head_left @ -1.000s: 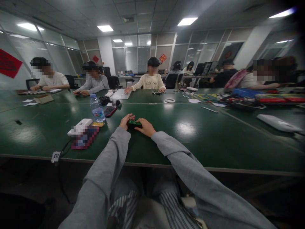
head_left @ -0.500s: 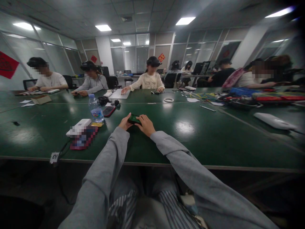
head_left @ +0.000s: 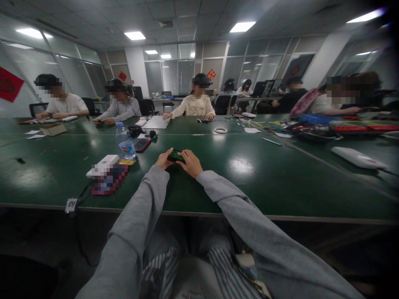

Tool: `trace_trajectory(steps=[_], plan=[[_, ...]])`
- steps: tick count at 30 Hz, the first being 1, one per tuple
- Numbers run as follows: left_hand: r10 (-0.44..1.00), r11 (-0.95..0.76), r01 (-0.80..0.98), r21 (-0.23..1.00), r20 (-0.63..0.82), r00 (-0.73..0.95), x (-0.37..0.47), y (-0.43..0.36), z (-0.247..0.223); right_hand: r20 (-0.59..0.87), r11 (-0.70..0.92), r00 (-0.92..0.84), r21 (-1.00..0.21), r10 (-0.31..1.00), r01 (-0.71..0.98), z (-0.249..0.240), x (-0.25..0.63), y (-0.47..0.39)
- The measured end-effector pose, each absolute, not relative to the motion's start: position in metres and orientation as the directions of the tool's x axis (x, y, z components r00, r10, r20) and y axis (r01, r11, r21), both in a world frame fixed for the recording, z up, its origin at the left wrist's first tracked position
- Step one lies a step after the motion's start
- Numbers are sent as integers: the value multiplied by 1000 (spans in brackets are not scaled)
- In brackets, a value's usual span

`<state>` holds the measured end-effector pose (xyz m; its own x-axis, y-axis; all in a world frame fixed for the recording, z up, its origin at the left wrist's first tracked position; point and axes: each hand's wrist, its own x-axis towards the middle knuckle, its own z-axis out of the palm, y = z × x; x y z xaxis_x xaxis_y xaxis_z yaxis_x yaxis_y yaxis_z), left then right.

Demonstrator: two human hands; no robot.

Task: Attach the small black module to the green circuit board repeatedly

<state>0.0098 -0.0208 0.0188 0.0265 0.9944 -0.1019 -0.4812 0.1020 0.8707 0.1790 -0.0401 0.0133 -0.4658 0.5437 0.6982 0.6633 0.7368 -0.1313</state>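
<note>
Between my two hands is a small, flat, dark box-like object (head_left: 176,156) with a green top bearing small light marks; its exact kind is too small to make out. My left hand (head_left: 163,160) grips its left end, thumb along the side. My right hand (head_left: 190,162) holds it from the right, with fingers bent over its top and right edge. Part of the object is hidden by those fingers. It is just above or on the green table (head_left: 212,195); I cannot tell which.
Left of my hands stand a water bottle (head_left: 126,143), a white power bank (head_left: 103,165) with a cable, and a red-edged phone (head_left: 109,180). A white ring (head_left: 220,130) and a thin pen-like stick (head_left: 271,141) lie farther off. Several people sit around the table.
My hands and the held object stay almost in place, with only slight finger movement. The person opposite has drawn an outstretched hand back a little on the white board.
</note>
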Motion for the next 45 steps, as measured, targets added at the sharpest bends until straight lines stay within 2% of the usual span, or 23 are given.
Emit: trace_trajectory(steps=[19, 30, 45], plan=[[990, 99, -469, 878, -135, -45, 9, -16, 14, 700, 734, -434, -191, 567, 652, 11, 180, -37], [986, 129, -468, 874, -164, -34, 9, -18, 17, 697, 722, -415, -215, 585, 657, 9, 180, -37], [993, 117, -492, 862, -112, 41, 9, -19, 17, 715, 715, -389, -220, 581, 664, 10, 179, -37]])
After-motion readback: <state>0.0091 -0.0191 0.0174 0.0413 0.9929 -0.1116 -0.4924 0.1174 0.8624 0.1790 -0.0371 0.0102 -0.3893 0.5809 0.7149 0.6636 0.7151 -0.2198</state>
